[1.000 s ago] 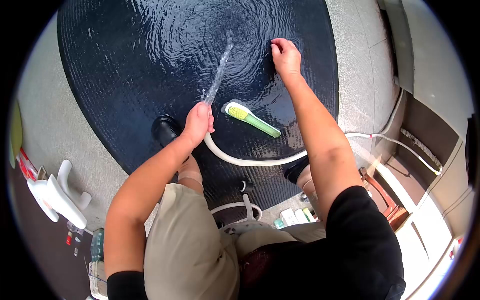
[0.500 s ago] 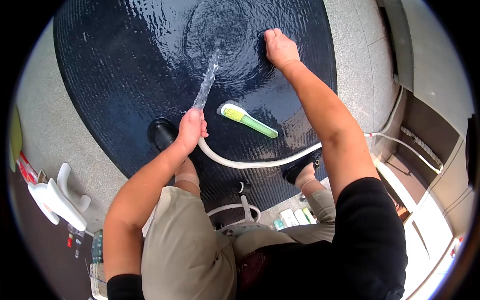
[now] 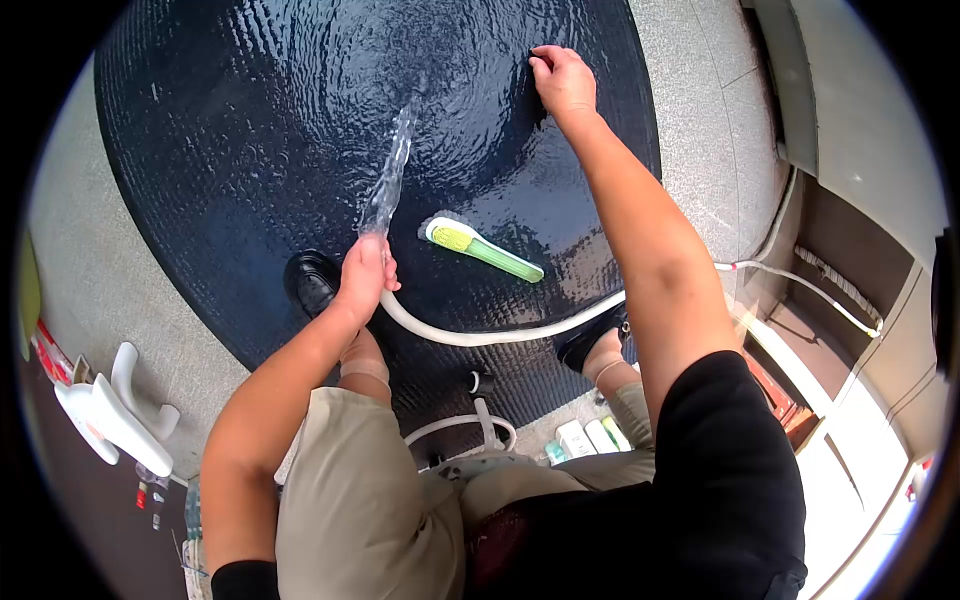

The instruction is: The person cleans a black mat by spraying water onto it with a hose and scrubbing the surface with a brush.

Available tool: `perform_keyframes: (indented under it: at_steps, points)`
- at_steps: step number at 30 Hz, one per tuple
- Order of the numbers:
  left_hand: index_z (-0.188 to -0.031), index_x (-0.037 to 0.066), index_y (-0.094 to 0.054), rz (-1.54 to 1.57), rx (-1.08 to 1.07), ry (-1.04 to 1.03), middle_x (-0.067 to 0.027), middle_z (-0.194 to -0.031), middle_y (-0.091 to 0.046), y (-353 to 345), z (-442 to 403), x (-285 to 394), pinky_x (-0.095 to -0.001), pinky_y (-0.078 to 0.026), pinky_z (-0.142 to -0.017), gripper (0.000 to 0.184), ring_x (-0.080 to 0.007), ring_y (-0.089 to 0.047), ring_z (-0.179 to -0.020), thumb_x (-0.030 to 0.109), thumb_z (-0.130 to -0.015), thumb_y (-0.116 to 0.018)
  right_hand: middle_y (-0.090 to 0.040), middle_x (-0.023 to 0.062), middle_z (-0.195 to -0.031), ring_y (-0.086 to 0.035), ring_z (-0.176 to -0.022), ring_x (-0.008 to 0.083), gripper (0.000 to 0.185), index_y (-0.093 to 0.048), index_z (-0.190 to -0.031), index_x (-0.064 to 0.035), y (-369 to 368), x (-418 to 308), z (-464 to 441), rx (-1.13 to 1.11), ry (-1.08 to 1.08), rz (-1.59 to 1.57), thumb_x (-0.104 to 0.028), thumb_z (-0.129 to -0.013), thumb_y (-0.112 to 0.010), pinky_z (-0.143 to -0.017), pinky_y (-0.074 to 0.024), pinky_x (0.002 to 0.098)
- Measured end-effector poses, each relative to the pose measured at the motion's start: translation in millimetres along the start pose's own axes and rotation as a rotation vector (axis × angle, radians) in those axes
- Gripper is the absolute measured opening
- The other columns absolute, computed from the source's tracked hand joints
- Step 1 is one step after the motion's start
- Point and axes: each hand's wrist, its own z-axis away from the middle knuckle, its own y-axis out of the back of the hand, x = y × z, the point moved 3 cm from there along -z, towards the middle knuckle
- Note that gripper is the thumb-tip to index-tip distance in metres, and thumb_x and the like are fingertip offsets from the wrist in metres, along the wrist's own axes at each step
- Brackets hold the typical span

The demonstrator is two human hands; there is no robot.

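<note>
My left hand [image 3: 364, 274] is closed round the end of a white hose [image 3: 470, 338]. A stream of water [image 3: 392, 170] pours from it onto a dark ribbed mat [image 3: 190, 190], spreading ripples. Over the wet mat on the right is my right hand [image 3: 566, 82], its fingers curled and the thumb close to the index finger. Whether anything small sits between them I cannot make out. Between my two arms a green and white scrub brush [image 3: 485, 250] lies on the mat, touched by neither hand.
My black shoes [image 3: 312, 280] stand on the mat. Behind it are a small stool on casters [image 3: 482, 382] and several small boxes [image 3: 574, 438]. White plastic pieces [image 3: 125, 420] lie at the left. At the right, a thin white hose [image 3: 790, 278] runs past an open cabinet [image 3: 850, 240].
My left hand has shifted slightly left and down with the hose, water still flowing. The right hand has turned a little, showing thumb and index finger. The ripples have spread.
</note>
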Motion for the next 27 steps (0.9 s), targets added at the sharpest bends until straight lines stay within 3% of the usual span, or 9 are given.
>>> perform_keyframes:
  at_steps: [3, 5, 9, 12, 15, 17, 19, 20, 27]
  points:
    - [-0.084, 0.009, -0.046, -0.003, 0.004, -0.013, -0.0040, -0.060, -0.045, -1, 0, 0, -0.0333, -0.046, -0.053, 0.025, -0.0155, -0.044, -0.050, 0.028, -0.092, -0.032, -0.065, 0.0089, -0.101, -0.062, -0.095, 0.0279, 0.019, -0.068, -0.098, -0.0154, -6, -6, -13, -0.026, -0.013, 0.071, -0.027, -0.086, -0.060, -0.083, -0.0502, 0.0387]
    - [-0.083, 0.009, -0.045, -0.006, 0.017, -0.016, -0.0045, -0.059, -0.045, -1, 2, -1, -0.0338, -0.046, -0.053, 0.024, -0.0166, -0.044, -0.049, 0.028, -0.090, -0.032, -0.065, 0.0086, -0.100, -0.063, -0.090, 0.0282, 0.017, -0.068, -0.092, -0.0148, -7, -8, -14, -0.032, 0.178, 0.226, -0.029, -0.085, -0.060, -0.080, -0.0510, 0.0395]
    - [-0.083, 0.010, -0.045, -0.005, 0.015, 0.001, -0.0046, -0.059, -0.045, -3, 2, 2, -0.0338, -0.046, -0.053, 0.022, -0.0166, -0.044, -0.049, 0.026, -0.089, -0.033, -0.063, 0.0149, -0.101, -0.063, -0.090, 0.0327, 0.021, -0.061, -0.099, -0.0082, -4, -13, -14, -0.133, 0.151, 0.381, -0.025, -0.089, -0.055, -0.079, -0.0509, 0.0424]
    - [-0.085, 0.008, -0.046, -0.019, 0.001, -0.007, -0.0044, -0.060, -0.045, 0, 1, 2, -0.0330, -0.047, -0.053, 0.024, -0.0157, -0.045, -0.050, 0.027, -0.091, -0.032, -0.063, 0.0188, -0.102, -0.062, -0.093, 0.0362, 0.024, -0.059, -0.101, -0.0057, -6, -1, -19, -0.163, 0.176, 0.222, -0.025, -0.090, -0.051, -0.082, -0.0498, 0.0442]
    - [-0.087, 0.007, -0.047, 0.006, 0.020, 0.009, -0.0044, -0.062, -0.046, 2, 3, -2, -0.0322, -0.047, -0.053, 0.026, -0.0148, -0.045, -0.050, 0.027, -0.093, -0.032, -0.063, 0.0201, -0.104, -0.061, -0.097, 0.0389, 0.027, -0.060, -0.100, -0.0051, -12, 37, -32, 0.022, -0.389, -0.216, -0.029, -0.091, -0.050, -0.086, -0.0477, 0.0450]
    - [-0.087, 0.007, -0.047, 0.016, 0.041, 0.018, -0.0045, -0.062, -0.046, 3, 4, -3, -0.0323, -0.047, -0.053, 0.025, -0.0148, -0.045, -0.050, 0.027, -0.092, -0.032, -0.064, 0.0173, -0.104, -0.061, -0.097, 0.0373, 0.025, -0.061, -0.102, -0.0073, -10, 45, -28, -0.025, -0.350, -0.183, -0.028, -0.092, -0.050, -0.086, -0.0479, 0.0440]
    - [-0.087, 0.007, -0.047, 0.002, 0.026, 0.021, -0.0039, -0.062, -0.046, 5, 2, -4, -0.0324, -0.047, -0.052, 0.026, -0.0148, -0.045, -0.050, 0.028, -0.092, -0.033, -0.065, 0.0112, -0.103, -0.061, -0.095, 0.0343, 0.020, -0.063, -0.100, -0.0131, 3, 18, -19, -0.028, 0.129, -0.026, -0.027, -0.092, -0.051, -0.084, -0.0488, 0.0419]
    - [-0.087, 0.007, -0.047, 0.006, 0.027, 0.021, -0.0039, -0.062, -0.046, 5, 2, -5, -0.0324, -0.047, -0.052, 0.026, -0.0148, -0.045, -0.050, 0.028, -0.092, -0.033, -0.065, 0.0063, -0.101, -0.062, -0.092, 0.0308, 0.014, -0.065, -0.097, -0.0175, 8, 5, -15, -0.003, 0.221, -0.013, -0.026, -0.091, -0.055, -0.080, -0.0502, 0.0394]
    - [-0.086, 0.009, -0.046, 0.002, 0.033, 0.023, -0.0036, -0.059, -0.045, 6, 2, -3, -0.0332, -0.047, -0.054, 0.031, -0.0157, -0.044, -0.049, 0.037, -0.094, -0.035, -0.064, 0.0033, -0.094, -0.063, -0.087, 0.0275, 0.011, -0.065, -0.095, -0.0184, 1, -1, -14, 0.009, 0.373, 0.118, -0.024, -0.088, -0.059, -0.075, -0.0515, 0.0381]
